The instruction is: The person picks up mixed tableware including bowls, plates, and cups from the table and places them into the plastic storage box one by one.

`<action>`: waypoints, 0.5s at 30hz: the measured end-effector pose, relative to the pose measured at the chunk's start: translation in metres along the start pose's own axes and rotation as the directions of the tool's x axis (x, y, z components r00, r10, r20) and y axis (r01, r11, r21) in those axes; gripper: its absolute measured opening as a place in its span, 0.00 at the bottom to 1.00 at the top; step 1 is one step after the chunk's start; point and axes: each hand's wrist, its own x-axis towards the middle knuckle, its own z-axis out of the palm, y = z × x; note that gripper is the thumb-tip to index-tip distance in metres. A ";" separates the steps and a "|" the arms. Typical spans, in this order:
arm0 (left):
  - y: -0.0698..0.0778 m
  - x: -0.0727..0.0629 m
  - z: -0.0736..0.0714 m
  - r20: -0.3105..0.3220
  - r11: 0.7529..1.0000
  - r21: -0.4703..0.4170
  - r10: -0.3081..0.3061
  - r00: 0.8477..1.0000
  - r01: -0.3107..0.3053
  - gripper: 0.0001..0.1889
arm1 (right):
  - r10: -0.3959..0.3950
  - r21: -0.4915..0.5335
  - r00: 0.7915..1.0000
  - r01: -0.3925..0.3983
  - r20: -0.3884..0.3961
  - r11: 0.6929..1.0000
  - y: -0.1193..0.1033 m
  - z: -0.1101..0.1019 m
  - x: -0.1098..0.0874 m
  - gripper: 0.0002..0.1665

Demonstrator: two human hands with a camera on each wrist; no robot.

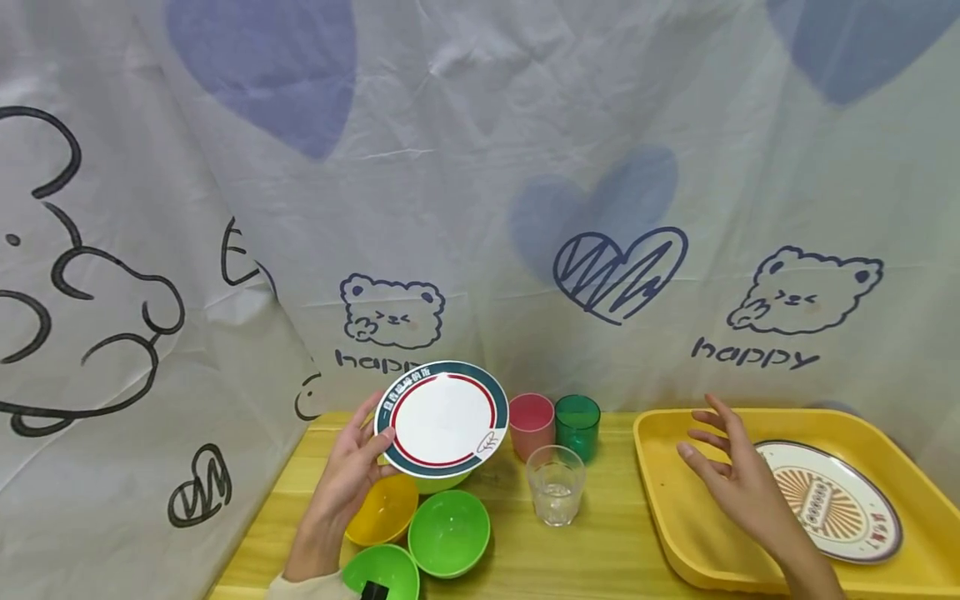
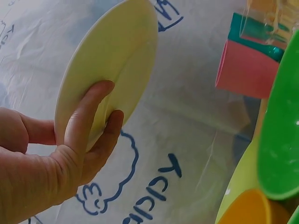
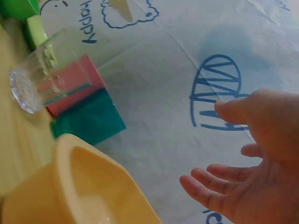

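My left hand (image 1: 351, 458) grips a white plate (image 1: 444, 421) with a dark teal rim and a red ring, held up above the bowls. The thumb lies on its face at the left rim, and in the left wrist view the fingers (image 2: 96, 109) spread over its pale underside. Above the left part of the yellow tray (image 1: 667, 500), my right hand (image 1: 738, 479) hovers with its fingers apart and nothing in it. A second plate (image 1: 862, 517), with a brown sunburst print, lies inside that tray, partly covered by the right hand and forearm.
Below the held plate stand an orange bowl (image 1: 384, 510), a green bowl (image 1: 450, 533) and another green bowl (image 1: 386, 571). A clear glass (image 1: 556, 487), a pink cup (image 1: 531, 425) and a green cup (image 1: 577, 425) stand mid-table. A printed cloth (image 1: 480, 208) hangs behind.
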 end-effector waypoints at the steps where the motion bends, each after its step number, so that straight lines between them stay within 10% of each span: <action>1: -0.001 0.000 0.002 0.009 1.000 -0.004 -0.001 1.000 0.001 0.35 | -0.005 0.003 1.000 0.005 0.005 1.000 -0.001 0.003 0.000 0.48; 15: -0.012 -0.001 0.027 0.073 0.998 -0.021 -0.057 0.996 0.059 0.36 | -0.009 0.080 0.994 0.000 0.109 0.997 -0.014 0.029 -0.004 0.45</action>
